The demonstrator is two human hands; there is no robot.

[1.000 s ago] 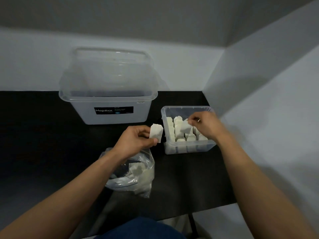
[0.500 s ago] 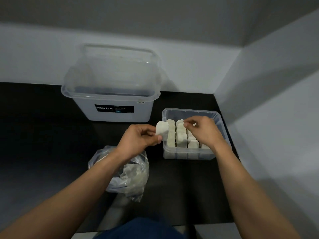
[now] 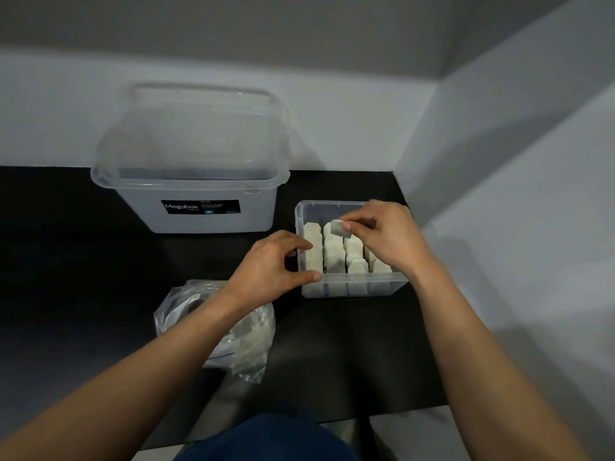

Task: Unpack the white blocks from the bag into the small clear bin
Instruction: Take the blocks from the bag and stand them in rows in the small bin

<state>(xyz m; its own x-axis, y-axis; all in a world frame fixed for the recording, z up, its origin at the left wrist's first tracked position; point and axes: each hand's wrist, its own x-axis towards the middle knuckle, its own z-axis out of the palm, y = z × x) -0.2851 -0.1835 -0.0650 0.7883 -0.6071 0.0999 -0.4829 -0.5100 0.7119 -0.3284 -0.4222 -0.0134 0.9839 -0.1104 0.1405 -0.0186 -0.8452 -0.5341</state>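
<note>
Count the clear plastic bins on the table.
2. The big bin stands at the back left; the small bin sits nearer on the right, holding white blocks, with the right hand over it. No others show.

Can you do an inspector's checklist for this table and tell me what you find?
Surface: black table, set into a corner.
Job's things: small clear bin holding rows of white blocks; clear bag with more white pieces lies to its front left.
Clutter: large clear bin labelled Megabox, at the back by the wall.
Hands: right hand pinches one block above the small bin; left hand is at the bin's left wall, grip unclear.
Cables: nothing seen.
Surroundings: white walls; blue clothing at the bottom edge.
</note>
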